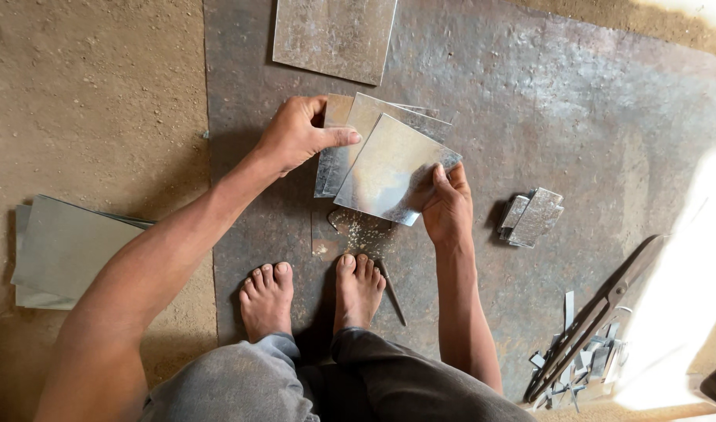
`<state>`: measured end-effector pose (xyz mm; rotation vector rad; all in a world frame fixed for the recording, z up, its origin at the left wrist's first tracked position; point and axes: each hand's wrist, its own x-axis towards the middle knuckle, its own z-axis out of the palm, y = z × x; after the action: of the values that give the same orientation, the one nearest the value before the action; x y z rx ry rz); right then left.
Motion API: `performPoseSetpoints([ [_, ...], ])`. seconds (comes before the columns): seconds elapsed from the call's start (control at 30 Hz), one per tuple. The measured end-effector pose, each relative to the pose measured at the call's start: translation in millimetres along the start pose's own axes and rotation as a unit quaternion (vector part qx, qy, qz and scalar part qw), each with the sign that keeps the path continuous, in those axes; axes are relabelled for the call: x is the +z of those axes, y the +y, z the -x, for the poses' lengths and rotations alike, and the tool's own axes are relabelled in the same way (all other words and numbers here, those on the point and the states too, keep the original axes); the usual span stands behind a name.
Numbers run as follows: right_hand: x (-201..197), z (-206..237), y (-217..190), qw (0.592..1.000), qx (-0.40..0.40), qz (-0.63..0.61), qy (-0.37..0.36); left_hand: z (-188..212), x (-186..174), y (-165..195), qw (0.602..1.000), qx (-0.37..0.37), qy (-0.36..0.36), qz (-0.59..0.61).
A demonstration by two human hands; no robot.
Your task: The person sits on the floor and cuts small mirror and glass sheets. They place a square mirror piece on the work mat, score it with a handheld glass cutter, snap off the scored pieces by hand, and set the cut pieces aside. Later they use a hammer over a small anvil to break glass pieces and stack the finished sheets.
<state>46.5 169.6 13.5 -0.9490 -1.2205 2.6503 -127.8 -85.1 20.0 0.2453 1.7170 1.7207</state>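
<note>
A fanned set of square sheet-metal pieces (389,168) is held between both hands, raised above a dark metal floor plate (530,101). The left hand (295,134) grips the upper left edge of the set, thumb pressed across the front face and fingers curled behind. The right hand (448,205) clamps the lower right corner of the frontmost piece, thumb on top and fingers underneath. At least three pieces are visible, overlapping and offset from one another; the frontmost is tilted so one corner points up.

Directly below the hands, two bare feet (311,293) rest on the plate, with a thin pointed metal tool (391,293) lying just beside the right foot. Above the left hand, a single square sheet (333,35) lies flat on the plate. To the right of the right hand, a small stack of narrow metal pieces (531,216) sits apart. Further right and lower, long-handled shears (596,316) lie over a pile of metal offcuts (588,363). Well to the left of the left hand, a stack of larger sheets (65,250) rests on the bare earth floor (92,101).
</note>
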Motion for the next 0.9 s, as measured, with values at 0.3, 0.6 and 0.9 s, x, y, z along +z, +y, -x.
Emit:
performPoseSetpoints([
  [0.3,53.9,-1.1,7.8,0.934,-0.287,0.214,-0.003,38.4,7.6,36.8,0.961,0.177,0.124,-0.175],
  [0.6,61.0,-16.4,75.5,0.862,-0.353,0.345,-0.117,55.5,5.6,-5.0,0.901,0.316,0.204,-0.216],
  [0.9,68.0,64.4,91.4,0.917,-0.267,0.295,-0.038,143.6,-5.5,14.9,0.941,0.228,0.17,-0.184],
])
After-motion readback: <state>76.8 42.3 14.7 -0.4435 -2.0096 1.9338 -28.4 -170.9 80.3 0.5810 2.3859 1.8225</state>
